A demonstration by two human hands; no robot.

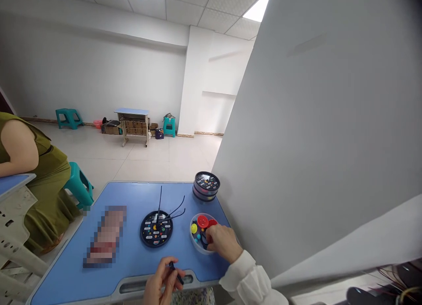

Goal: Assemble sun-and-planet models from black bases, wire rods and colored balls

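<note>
Near the table's front edge, my left hand (163, 282) is closed around a small black rod-like piece (177, 274). My right hand (226, 242) reaches into a clear round tub (201, 251), its fingers pinched together; what they grip is hidden. Inside the tub lie a red cup-like piece (202, 221), a yellow ball (194, 228), small blue balls and a curved black part (204, 239). To the left of the tub is a round black base (156, 239) printed with planets and labels. Several thin black rods (160, 204) rise from its centre, some bent outward.
A stacked round black case (206, 191) stands at the table's back right corner, close to the grey wall (296, 142). A blurred flat object (106, 239) lies at the left. Beyond the table's left side, a person in green (42, 177) sits on a teal stool (80, 186).
</note>
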